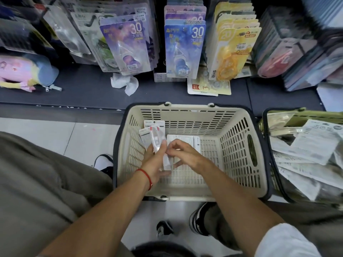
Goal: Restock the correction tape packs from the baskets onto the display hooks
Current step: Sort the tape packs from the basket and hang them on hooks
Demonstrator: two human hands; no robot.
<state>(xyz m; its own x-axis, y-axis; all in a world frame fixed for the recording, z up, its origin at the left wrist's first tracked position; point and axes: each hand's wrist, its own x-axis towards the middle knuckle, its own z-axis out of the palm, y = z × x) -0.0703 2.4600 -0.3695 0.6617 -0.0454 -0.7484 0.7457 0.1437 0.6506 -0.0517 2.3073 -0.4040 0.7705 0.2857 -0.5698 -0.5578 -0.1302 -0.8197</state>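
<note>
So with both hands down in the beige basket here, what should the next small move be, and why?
Probably lift the bundle out toward the hooks. The left hand already grips several correction tape packs, the right hand pinches another against them, and only one flat pack appears left in the beige basket.

**Bare forearms, a red cord, olive trousers**

Both forearms are uncovered from wrist to near the elbow. The left hand [155, 162] has a thin red cord bracelet [146, 178] round its wrist. The right hand [187, 154] wears nothing at the wrist; higher up that arm sits a white sleeve [285, 242], its cuff loose and softly creased. The legs are in baggy grey-olive trousers [37, 182] with heavy folds. The shoes [199, 219] are black and white, with pale soles and dark stripes along the side.
</note>
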